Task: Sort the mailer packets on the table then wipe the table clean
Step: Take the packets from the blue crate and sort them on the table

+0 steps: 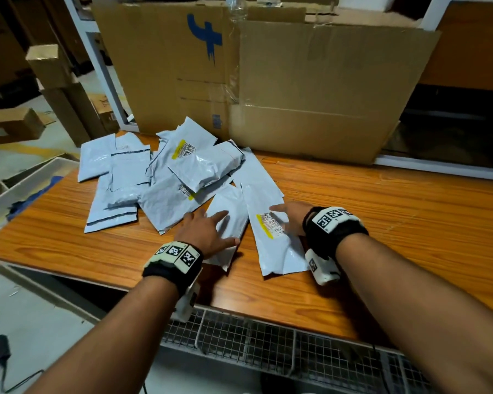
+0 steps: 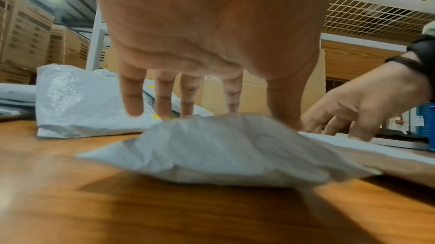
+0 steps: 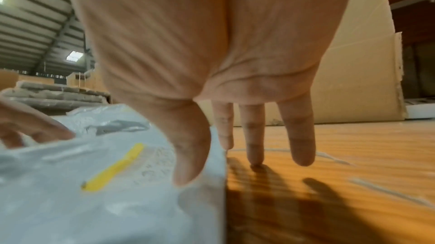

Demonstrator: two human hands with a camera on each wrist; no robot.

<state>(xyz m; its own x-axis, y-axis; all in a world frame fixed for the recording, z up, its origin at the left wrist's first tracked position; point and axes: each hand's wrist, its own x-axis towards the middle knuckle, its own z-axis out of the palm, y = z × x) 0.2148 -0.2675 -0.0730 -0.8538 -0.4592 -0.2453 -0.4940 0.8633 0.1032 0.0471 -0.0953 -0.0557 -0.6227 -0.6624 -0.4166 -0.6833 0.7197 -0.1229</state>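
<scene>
A pile of grey-white mailer packets [image 1: 165, 172] lies at the centre left of the wooden table [image 1: 382, 211]. My left hand [image 1: 211, 228] rests flat with spread fingers on a small unlabelled packet [image 1: 229, 214] near the front edge. In the left wrist view this small packet [image 2: 223, 147] bulges under my left hand [image 2: 188, 99]. My right hand [image 1: 288, 216] lies over the right edge of a long packet with a yellow-striped label [image 1: 271, 240]. In the right wrist view my thumb hovers over the labelled packet [image 3: 105, 182] and my straight fingers [image 3: 254, 145] reach the bare wood beside it.
A big flattened cardboard sheet [image 1: 296, 81] stands along the back of the table. A white tray [image 1: 29, 180] holding a blue cloth [image 1: 23, 203] sits off the left edge. A wire-mesh shelf [image 1: 268, 345] runs below the front edge. Bare wood lies to the right.
</scene>
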